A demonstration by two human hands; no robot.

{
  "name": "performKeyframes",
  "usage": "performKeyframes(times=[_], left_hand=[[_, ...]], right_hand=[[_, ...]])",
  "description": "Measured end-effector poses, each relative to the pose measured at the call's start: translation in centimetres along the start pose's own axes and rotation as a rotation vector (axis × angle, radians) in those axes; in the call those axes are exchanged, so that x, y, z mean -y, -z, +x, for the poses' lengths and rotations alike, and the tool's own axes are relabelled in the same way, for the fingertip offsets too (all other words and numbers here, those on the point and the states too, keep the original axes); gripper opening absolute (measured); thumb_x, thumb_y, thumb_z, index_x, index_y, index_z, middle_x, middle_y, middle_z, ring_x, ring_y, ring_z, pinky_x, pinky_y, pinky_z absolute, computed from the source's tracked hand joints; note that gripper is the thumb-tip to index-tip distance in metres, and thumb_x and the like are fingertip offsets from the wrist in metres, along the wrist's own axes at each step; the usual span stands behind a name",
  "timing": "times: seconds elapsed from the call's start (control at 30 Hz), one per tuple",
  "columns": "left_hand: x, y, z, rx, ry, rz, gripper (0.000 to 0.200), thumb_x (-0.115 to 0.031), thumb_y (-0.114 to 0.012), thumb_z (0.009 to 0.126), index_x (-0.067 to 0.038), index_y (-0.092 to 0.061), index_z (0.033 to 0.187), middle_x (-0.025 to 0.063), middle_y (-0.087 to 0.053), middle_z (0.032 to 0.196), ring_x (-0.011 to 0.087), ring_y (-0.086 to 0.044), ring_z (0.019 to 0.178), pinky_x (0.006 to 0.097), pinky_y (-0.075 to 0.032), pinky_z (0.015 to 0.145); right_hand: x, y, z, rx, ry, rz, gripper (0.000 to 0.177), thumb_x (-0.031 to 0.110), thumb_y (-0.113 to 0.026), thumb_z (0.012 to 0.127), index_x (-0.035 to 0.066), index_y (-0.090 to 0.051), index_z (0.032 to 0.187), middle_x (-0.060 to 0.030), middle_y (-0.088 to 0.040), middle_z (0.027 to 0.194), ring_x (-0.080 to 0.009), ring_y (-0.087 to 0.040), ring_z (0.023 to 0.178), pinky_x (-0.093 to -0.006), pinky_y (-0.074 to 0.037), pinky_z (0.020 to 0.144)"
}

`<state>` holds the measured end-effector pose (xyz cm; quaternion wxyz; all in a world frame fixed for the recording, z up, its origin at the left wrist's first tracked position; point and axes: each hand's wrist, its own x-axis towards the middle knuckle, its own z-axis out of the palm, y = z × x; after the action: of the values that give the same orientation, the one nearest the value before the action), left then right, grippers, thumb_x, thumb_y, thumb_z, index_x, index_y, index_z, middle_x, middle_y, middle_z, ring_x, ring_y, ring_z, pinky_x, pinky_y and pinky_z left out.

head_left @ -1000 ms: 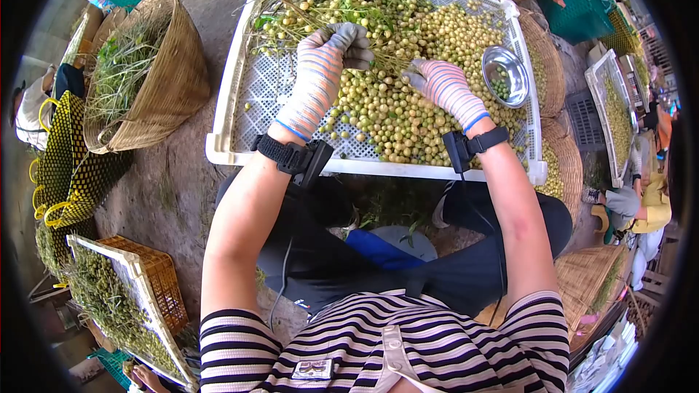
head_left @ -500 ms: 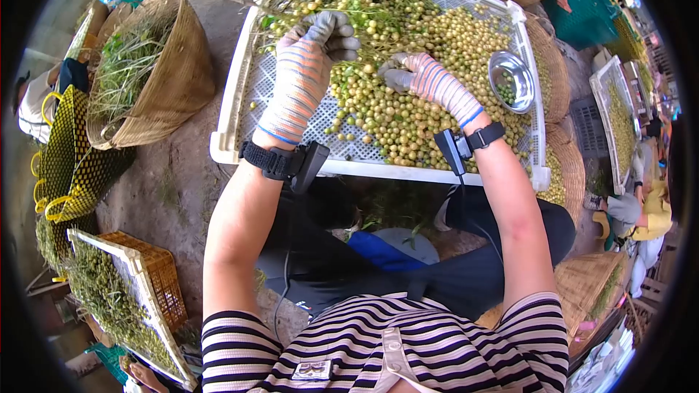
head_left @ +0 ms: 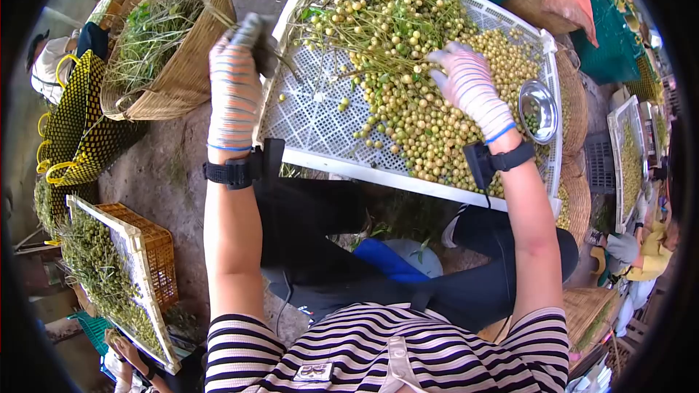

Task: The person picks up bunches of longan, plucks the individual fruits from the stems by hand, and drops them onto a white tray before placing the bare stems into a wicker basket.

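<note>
My left hand point(head_left: 244, 58), in a striped glove with grey fingers, is closed around a stripped twig point(head_left: 217, 12). It is raised between the tray's left rim and a tall woven basket point(head_left: 182, 58) holding green stems. My right hand point(head_left: 466, 80), gloved alike, reaches over the heap of small round yellowish fruit point(head_left: 429, 131) with its thumb and fingers apart. Thin fruit stems point(head_left: 371, 47) lie beside its fingertips. The fruit and leafy clusters rest on a white lattice tray point(head_left: 320, 156) in front of me. A shiny metal bowl point(head_left: 537, 110) with a few green fruits sits at the tray's right.
A yellow-and-black woven bag point(head_left: 76, 131) stands at the left. Below it, another white tray point(head_left: 149, 298) of greenery leans on an orange crate point(head_left: 149, 240). Woven baskets point(head_left: 575, 109) flank the tray's right side. Other people sit at both edges of the view.
My left hand has moved left from above the fruit, carrying a twig off the tray toward the basket. My right hand's fingers have spread. The view has shifted slightly.
</note>
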<state>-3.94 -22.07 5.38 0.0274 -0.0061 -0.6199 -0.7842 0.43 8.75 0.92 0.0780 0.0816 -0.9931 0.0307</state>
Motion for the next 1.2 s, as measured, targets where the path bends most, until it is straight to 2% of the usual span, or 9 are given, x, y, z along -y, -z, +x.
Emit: performKeyframes(times=[0.23, 0.3, 0.63, 0.7, 0.73, 0.77, 0.83, 1.07, 1.2], left_hand=[[2.9, -1.7, -0.2, 0.169, 0.23, 0.191, 0.018, -0.022, -0.064, 0.081, -0.004, -0.064, 0.082, -0.0002, -0.054, 0.057, 0.0067, -0.044, 0.04, 0.0205, -0.034, 0.037], [2.5, -2.4, -0.8, 0.216, 0.292, 0.309, 0.017, -0.022, -0.063, 0.082, -0.006, -0.065, 0.085, -0.002, -0.053, 0.058, 0.0044, -0.045, 0.042, 0.0182, -0.033, 0.039], [4.3, -8.1, -1.4, 0.402, 0.239, 0.355, 0.024, -0.024, -0.064, 0.082, -0.006, -0.063, 0.098, -0.0035, -0.056, 0.063, 0.0023, -0.047, 0.048, 0.0171, -0.035, 0.042], [4.1, -9.6, -1.9, 0.454, 0.146, 0.286, 0.021, -0.015, -0.065, 0.081, -0.004, -0.063, 0.098, -0.0011, -0.06, 0.068, 0.0038, -0.048, 0.053, 0.0194, -0.039, 0.047], [4.0, -10.3, -2.1, 0.471, 0.102, 0.326, 0.024, -0.013, -0.067, 0.079, -0.002, -0.063, 0.099, -0.0009, -0.061, 0.071, 0.0036, -0.047, 0.056, 0.0198, -0.04, 0.049], [4.0, -11.1, -2.5, 0.467, 0.024, 0.274, 0.024, -0.013, -0.068, 0.078, -0.001, -0.063, 0.098, -0.0003, -0.062, 0.073, 0.005, -0.048, 0.057, 0.0211, -0.041, 0.051], [3.5, -11.9, -2.8, 0.612, -0.06, 0.277, 0.019, -0.014, -0.068, 0.079, -0.001, -0.064, 0.093, 0.0009, -0.063, 0.073, 0.0067, -0.05, 0.057, 0.0224, -0.042, 0.052], [4.4, -11.6, -2.9, 0.593, 0.098, 0.228, 0.023, -0.029, -0.065, 0.081, -0.007, -0.063, 0.074, -0.0018, -0.057, 0.058, 0.005, -0.046, 0.045, 0.0195, -0.033, 0.041], [4.3, -11.8, -3.0, 0.639, 0.136, 0.126, 0.022, -0.027, -0.063, 0.083, -0.006, -0.065, 0.077, -0.0032, -0.056, 0.057, 0.0046, -0.044, 0.044, 0.0183, -0.033, 0.042]], right_hand=[[5.2, -2.6, 5.8, -0.066, 0.146, -0.162, 0.029, 0.033, -0.064, 0.074, 0.014, -0.066, 0.095, -0.0112, -0.06, 0.093, -0.0278, -0.056, 0.094, -0.0381, -0.043, 0.083], [4.8, -2.5, 6.6, 0.212, 0.023, 0.044, 0.027, 0.033, -0.064, 0.074, 0.013, -0.068, 0.091, -0.0111, -0.061, 0.091, -0.0271, -0.058, 0.092, -0.036, -0.044, 0.082], [-2.0, 6.4, 3.7, -0.089, -0.068, 0.878, 0.04, 0.034, -0.074, 0.071, 0.001, -0.067, 0.093, -0.0143, -0.066, 0.095, -0.0134, -0.062, 0.086, -0.028, -0.048, 0.075], [-1.8, 5.9, 3.1, -0.181, 0.091, 0.806, 0.029, 0.029, -0.067, 0.077, 0.009, -0.068, 0.099, -0.0081, -0.067, 0.096, -0.0114, -0.063, 0.081, -0.0246, -0.049, 0.068], [-2.4, 6.5, 2.7, -0.367, 0.459, 0.109, 0.023, 0.025, -0.06, 0.082, 0.021, -0.066, 0.103, -0.0021, -0.067, 0.097, -0.0126, -0.063, 0.079, -0.022, -0.048, 0.064], [-1.2, 6.4, 2.3, -0.328, 0.387, 0.432, 0.023, 0.024, -0.054, 0.083, 0.029, -0.066, 0.103, 0.001, -0.066, 0.096, -0.0151, -0.063, 0.077, -0.0243, -0.049, 0.065], [-0.2, 5.8, 2.5, -0.494, 0.615, 0.176, 0.021, 0.024, -0.06, 0.08, 0.021, -0.068, 0.099, -0.004, -0.066, 0.092, -0.0177, -0.063, 0.076, -0.0271, -0.049, 0.068], [0.3, 2.9, 0.2, -0.123, 0.101, 1.211, 0.049, 0.028, -0.073, 0.072, 0.005, -0.057, 0.113, -0.01, -0.062, 0.1, -0.0192, -0.057, 0.098, -0.0297, -0.046, 0.081], [0.8, 0.7, -0.8, 0.238, 0.249, 0.906, 0.04, 0.014, -0.066, 0.079, 0.004, -0.054, 0.115, -0.0022, -0.062, 0.098, -0.0084, -0.053, 0.089, -0.0264, -0.044, 0.081]])
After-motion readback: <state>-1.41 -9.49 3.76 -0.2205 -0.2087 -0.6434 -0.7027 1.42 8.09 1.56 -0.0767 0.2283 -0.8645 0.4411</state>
